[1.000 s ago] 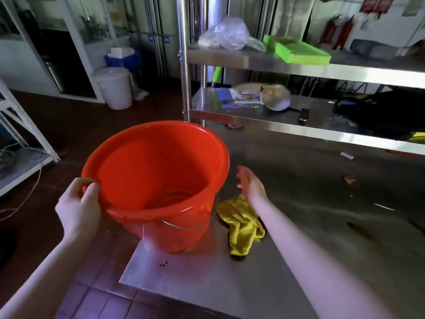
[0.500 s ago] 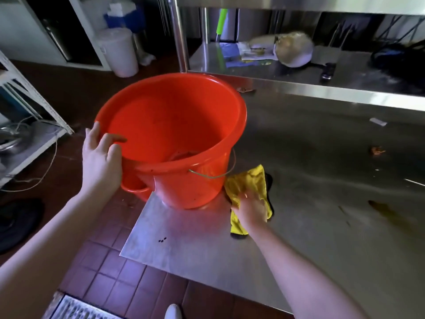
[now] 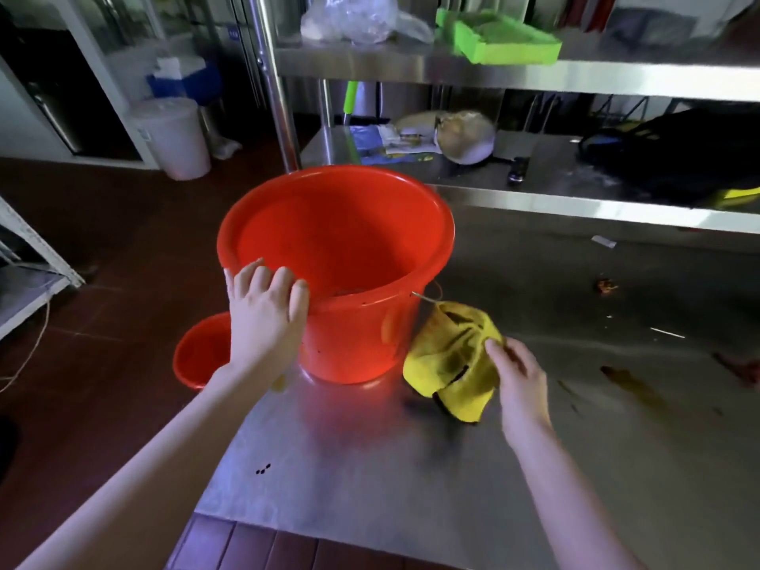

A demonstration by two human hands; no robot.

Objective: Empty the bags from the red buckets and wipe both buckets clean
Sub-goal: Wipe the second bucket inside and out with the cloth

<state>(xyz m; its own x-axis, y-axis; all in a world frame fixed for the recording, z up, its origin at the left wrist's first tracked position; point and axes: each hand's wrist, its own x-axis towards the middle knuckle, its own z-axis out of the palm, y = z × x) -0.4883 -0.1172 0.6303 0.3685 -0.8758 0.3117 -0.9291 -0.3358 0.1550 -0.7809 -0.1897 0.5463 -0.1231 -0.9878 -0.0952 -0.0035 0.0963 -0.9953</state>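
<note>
A large red bucket (image 3: 349, 257) stands upright on the left corner of the steel table (image 3: 370, 466), with no bag showing inside. My left hand (image 3: 263, 318) grips its near rim, fingers curled over the edge. A second, smaller red bucket (image 3: 197, 355) sits lower, beside the table, partly hidden behind my left arm. A stained yellow cloth (image 3: 452, 359) lies crumpled just right of the large bucket. My right hand (image 3: 518, 376) pinches the cloth's right side and lifts it slightly off the table.
Steel shelves (image 3: 534, 199) run behind the table, holding a bowl, papers, a black bag and a green tray. Brown stains (image 3: 625, 380) mark the table on the right. A white lidded bin (image 3: 172, 137) stands on the red tile floor at the far left.
My left hand has shifted along the rim to the bucket's near side. My right hand went down onto the yellow cloth and now has hold of it. The second bucket has come into view.
</note>
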